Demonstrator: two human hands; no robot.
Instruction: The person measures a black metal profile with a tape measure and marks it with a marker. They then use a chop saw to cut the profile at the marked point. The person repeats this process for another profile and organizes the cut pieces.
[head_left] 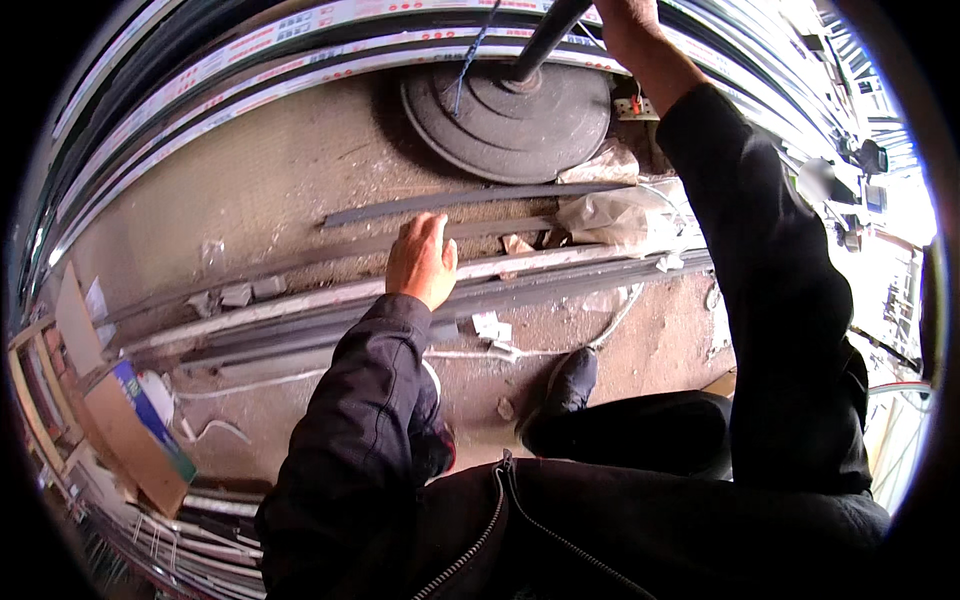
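Observation:
My left hand [422, 262] hovers over the floor, back of the hand up. Its fingers are loosely bent and the thumb stands apart; nothing shows in it. Below it lie long dark and pale strips [480, 264]. Up at the top edge, my right hand [632, 28] is partly cut off by the frame, so its fingers are hidden. It is beside the dark pole [550, 40] of a stand; whether it grips the pole I cannot tell. The pole rises at a tilt in the picture from a round, stepped, dark base [505, 125]. A blue cord [468, 68] hangs in front of the base.
Long profiles in printed white wrapping [250, 45] run behind the base. Crumpled clear plastic [615, 215] lies near it. A white cable [620, 318] crosses the dusty floor by my shoe [572, 380]. A cardboard piece [135, 440] stands at lower left.

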